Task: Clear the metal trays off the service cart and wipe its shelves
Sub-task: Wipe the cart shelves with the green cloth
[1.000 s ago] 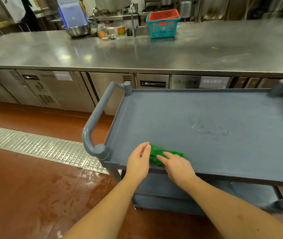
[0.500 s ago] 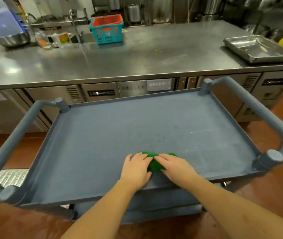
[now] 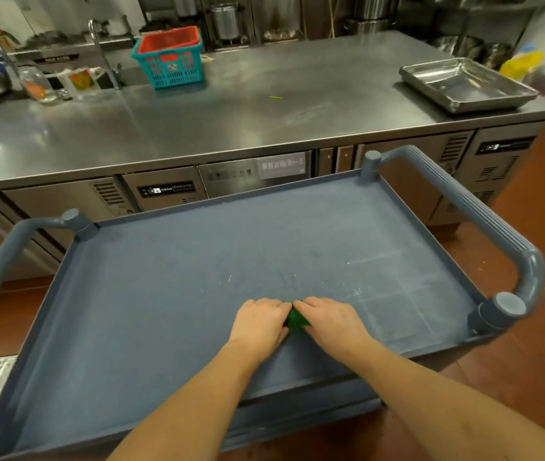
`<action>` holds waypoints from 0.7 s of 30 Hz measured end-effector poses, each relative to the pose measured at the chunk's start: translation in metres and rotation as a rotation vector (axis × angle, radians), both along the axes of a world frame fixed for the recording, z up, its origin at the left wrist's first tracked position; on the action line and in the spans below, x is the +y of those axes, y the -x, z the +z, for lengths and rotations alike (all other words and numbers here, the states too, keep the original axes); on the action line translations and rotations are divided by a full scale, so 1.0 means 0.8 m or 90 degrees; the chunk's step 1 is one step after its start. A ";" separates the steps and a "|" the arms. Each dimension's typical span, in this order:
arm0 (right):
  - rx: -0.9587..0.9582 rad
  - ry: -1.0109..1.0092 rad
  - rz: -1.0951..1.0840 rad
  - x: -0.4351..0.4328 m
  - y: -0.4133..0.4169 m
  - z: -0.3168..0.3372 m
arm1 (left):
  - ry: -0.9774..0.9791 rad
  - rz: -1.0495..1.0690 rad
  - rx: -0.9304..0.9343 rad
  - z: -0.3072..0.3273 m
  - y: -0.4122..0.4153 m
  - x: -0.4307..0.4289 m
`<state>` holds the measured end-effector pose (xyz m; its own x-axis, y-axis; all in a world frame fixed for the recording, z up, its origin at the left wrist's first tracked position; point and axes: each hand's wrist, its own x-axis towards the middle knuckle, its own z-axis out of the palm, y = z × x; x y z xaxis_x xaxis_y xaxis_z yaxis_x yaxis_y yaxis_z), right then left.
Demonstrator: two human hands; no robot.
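both hands have bunched the green cloth (image 3: 295, 319) smaller; the left hand (image 3: 259, 322) and right hand (image 3: 332, 322) each close their grip on it, near on the cart's top shelf (image 3: 164, 294). metal trays (image 3: 467, 84) sit far right on the tabletop (image 3: 264, 108).

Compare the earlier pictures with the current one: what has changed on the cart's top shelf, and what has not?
Both hands have closed in over the green cloth: the left hand and right hand now nearly meet, bunching it so only a sliver shows. The view has swung right, bringing the metal trays into sight. The cloth stays near the front edge of the top shelf, which holds nothing else.
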<state>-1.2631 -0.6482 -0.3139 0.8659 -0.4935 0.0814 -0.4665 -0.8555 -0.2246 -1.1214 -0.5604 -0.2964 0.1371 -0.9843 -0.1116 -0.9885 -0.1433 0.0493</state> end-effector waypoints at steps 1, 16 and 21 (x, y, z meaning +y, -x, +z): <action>-0.001 0.008 -0.003 -0.002 -0.004 0.001 | 0.007 -0.003 0.003 -0.001 -0.005 -0.003; 0.054 -0.025 -0.117 0.018 -0.194 0.012 | 0.045 0.058 0.032 -0.011 -0.191 0.018; 0.061 0.006 -0.085 0.063 -0.293 0.011 | 0.049 0.122 0.079 -0.012 -0.280 0.087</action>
<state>-1.0290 -0.5977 -0.3051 0.7967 -0.6043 0.0066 -0.5951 -0.7864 -0.1659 -0.8973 -0.4909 -0.3059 0.3124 -0.9477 -0.0653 -0.9292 -0.3191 0.1862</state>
